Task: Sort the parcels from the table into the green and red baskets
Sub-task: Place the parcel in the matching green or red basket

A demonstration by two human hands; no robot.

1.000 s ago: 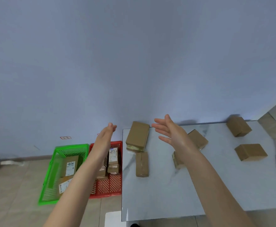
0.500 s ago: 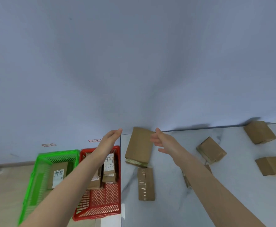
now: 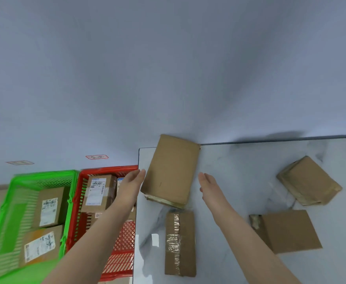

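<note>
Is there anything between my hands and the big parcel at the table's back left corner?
Nothing visible. The left hand sits right at the left edge of the big parcel, and only a strip of bare table separates the right hand from its right edge. The taped parcel lies nearer the camera, out of the way.

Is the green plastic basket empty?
No, the green plastic basket holds two brown cardboard parcels with white labels.
</note>
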